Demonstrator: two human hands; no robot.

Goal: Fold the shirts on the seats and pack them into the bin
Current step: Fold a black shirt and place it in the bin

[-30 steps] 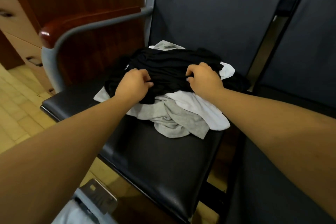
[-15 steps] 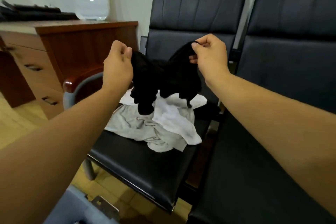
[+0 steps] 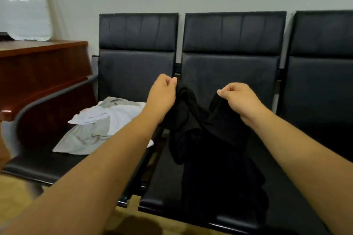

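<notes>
**A:** Where is the black shirt?

**B:** In the centre of the frame. The black shirt (image 3: 198, 135) hangs bunched between the two hands in front of the middle seat (image 3: 229, 74). Its lower part drapes onto that seat's cushion towards the bottom of the frame.

**A:** And the hands?

**B:** The left hand (image 3: 162, 93) is just left of centre, its fingers (image 3: 172, 81) curled and pinching one upper edge of the cloth. The right hand (image 3: 241, 99) is right of centre, its fingers (image 3: 225, 91) curled tight on the other upper edge. There is a gap between the hands, and the cloth sags in it.

**A:** Any other shirts?

**B:** Yes, on the left seat (image 3: 38, 164), at centre left. A white shirt (image 3: 118, 112) lies crumpled on top of a grey shirt (image 3: 84, 139). The left forearm crosses in front of the heap's right edge.

**A:** What is around them?

**B:** A grey armrest (image 3: 47, 97) curves along the left seat, with a wooden cabinet (image 3: 42, 70) behind it at the left edge. A third seat (image 3: 321, 82) shows at the right edge.
</notes>
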